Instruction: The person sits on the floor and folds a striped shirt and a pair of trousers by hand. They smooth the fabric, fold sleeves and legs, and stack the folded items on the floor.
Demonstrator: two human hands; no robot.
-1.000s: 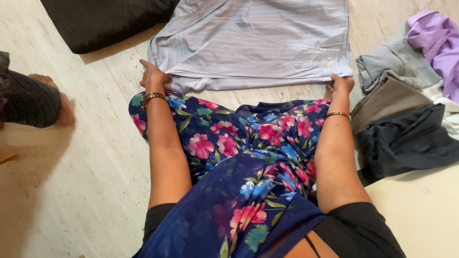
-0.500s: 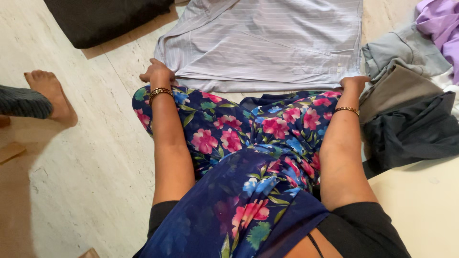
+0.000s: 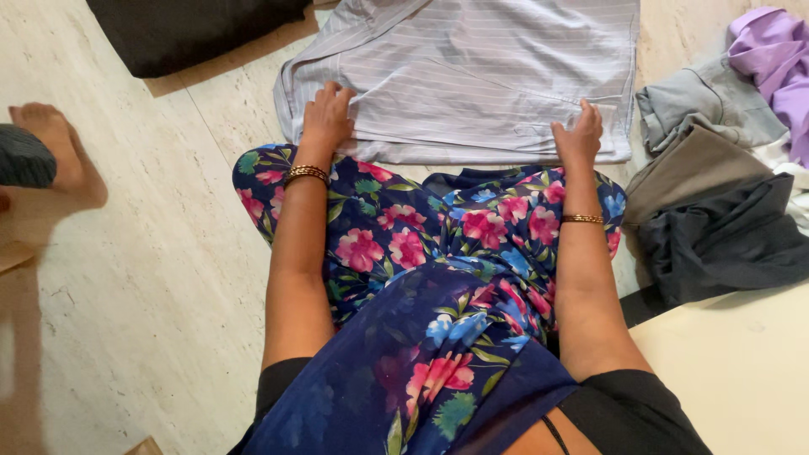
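Note:
A pale blue striped shirt (image 3: 472, 76) lies spread flat on the light stone floor in front of my crossed legs. My left hand (image 3: 327, 116) rests palm down on its near left part, fingers spread. My right hand (image 3: 578, 133) lies flat on the near right part, close to the button edge. Neither hand grips the cloth. My lap is covered by dark blue cloth with pink flowers (image 3: 438, 244).
A pile of clothes (image 3: 716, 194) in grey, brown, dark grey and purple lies to the right. A black cushion (image 3: 185, 29) sits at the top left. Another person's bare foot (image 3: 50, 139) stands on the floor (image 3: 143, 278) at the left.
Both hands left the shirt's near corners and moved inward onto the fabric, now lying flat on it. The other person's foot shifted further left.

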